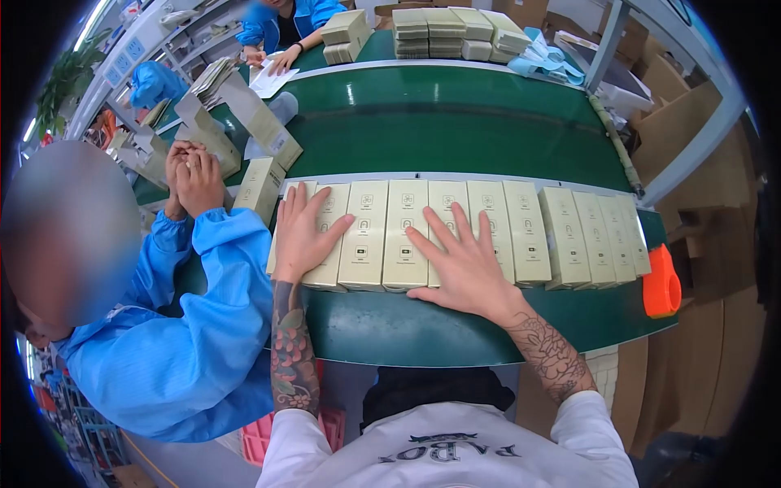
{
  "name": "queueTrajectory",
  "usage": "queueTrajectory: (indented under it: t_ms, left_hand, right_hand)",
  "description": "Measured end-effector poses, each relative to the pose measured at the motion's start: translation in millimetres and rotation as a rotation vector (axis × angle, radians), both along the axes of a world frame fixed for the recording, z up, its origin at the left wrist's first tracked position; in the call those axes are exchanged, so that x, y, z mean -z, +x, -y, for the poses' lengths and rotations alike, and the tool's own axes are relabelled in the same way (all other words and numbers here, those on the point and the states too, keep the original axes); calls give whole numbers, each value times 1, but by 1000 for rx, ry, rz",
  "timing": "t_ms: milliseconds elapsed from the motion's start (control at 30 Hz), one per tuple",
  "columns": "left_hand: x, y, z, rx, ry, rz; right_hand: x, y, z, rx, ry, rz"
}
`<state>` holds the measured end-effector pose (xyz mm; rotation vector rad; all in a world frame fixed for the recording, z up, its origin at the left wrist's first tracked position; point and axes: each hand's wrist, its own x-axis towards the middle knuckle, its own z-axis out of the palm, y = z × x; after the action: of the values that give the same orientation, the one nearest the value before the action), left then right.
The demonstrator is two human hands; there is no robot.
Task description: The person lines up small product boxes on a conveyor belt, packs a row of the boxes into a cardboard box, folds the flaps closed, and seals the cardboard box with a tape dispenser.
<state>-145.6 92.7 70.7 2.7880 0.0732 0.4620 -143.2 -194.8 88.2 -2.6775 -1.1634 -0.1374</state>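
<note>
A row of pale cream cardboard boxes (366,232) with small printed icons lies side by side along the near edge of the green work surface (390,325). My left hand (307,232) rests on the boxes at the row's left end, fingers spread. On the middle boxes lies my right hand (468,264), palm down with its fingers apart. Neither hand grips anything. At the right end, several boxes (565,236) lean slightly, with a narrow gap before them. An orange tape dispenser-like object (661,282) sits just past that end.
A person in a blue jacket (183,325) sits close on my left, hands together beside open-flapped boxes (259,118). Across the green belt (455,114), another person (297,24) handles white paper. Stacked cream boxes (411,34) and a blue bundle (545,61) lie at the back. A metal post (700,150) rises right.
</note>
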Motion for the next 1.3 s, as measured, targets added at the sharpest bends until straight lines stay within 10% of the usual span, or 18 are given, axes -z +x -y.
queueTrajectory:
  t_ms: [700, 800, 967, 1300]
  left_hand:
    - [-4, -30, 43, 32, 19, 69]
    - [-8, -28, 40, 64, -44, 19]
    - [-27, -28, 42, -34, -292, -101]
    - [-40, -35, 33, -73, -255, -386]
  right_hand:
    - [-15, -1, 26, -5, 104, -126]
    - [-25, 11, 77, 113, 436, -17]
    - [2, 55, 257, 830, 161, 341]
    - [0, 96, 344, 869, 353, -322]
